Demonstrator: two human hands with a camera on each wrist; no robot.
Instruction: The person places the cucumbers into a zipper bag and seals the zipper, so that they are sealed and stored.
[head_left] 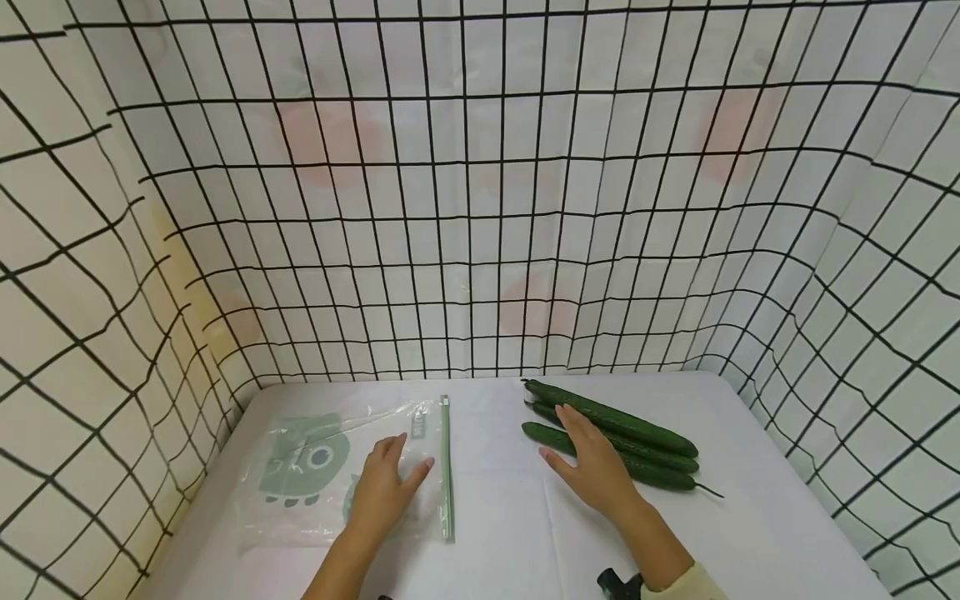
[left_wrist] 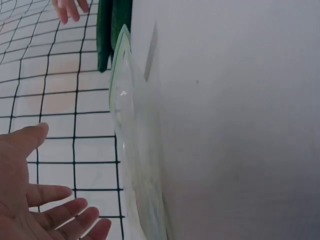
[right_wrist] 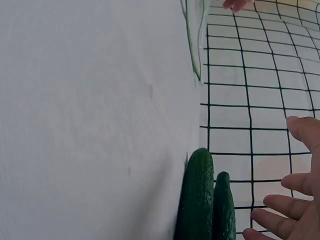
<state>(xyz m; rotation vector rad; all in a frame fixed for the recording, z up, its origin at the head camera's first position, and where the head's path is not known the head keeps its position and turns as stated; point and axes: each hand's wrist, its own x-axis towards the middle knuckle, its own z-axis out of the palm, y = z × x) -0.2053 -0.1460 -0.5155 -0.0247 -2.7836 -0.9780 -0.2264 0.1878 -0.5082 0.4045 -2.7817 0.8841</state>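
Observation:
A clear zip bag (head_left: 367, 500) with a green dinosaur print lies flat on the left of the table, its green zip edge (head_left: 447, 475) facing right. Over the bag hovers my left hand (head_left: 381, 487), thumb apart from the fingers, holding nothing; the left wrist view shows the hand (left_wrist: 42, 195) spread beside the bag (left_wrist: 135, 140). Several dark green cucumbers (head_left: 637, 433) lie side by side on the right. My right hand (head_left: 596, 467) is above their near side with fingers extended. In the right wrist view that hand (right_wrist: 295, 200) is apart from the cucumbers (right_wrist: 196, 195).
A white cloth covers the table (head_left: 502, 500). Black wire grid panels (head_left: 480, 200) with pale sheeting behind them enclose the back and both sides. A small black device (head_left: 619, 585) sits at the right wrist.

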